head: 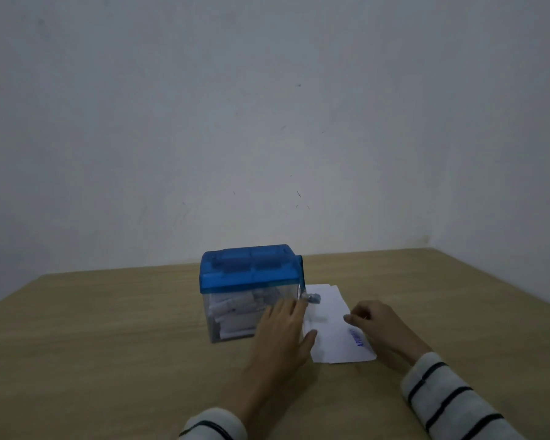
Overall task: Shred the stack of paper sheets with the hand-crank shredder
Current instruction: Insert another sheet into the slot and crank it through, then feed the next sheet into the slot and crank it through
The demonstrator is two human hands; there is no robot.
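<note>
Left hand (pixel 283 331) flat, fingers straight, against shredder (pixel 248 290) front. Right hand (pixel 375 322) resting on paper stack (pixel 334 331), fingers curled, grip unclear.

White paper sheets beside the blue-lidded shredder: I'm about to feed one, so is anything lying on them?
Both hands do: the left hand rests on the white paper sheets' left edge, the right hand touches their right side.

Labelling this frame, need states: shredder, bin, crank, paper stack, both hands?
Blue-lidded hand-crank shredder: upright on the wooden table, lid on.
Clear plastic bin: partly filled with shredded paper.
Blue crank handle: hanging down, ungripped.
White paper stack: flat, right of shredder.
Left hand: fingers straight, against bin.
Right hand: fingers curled at stack's edge.
</note>
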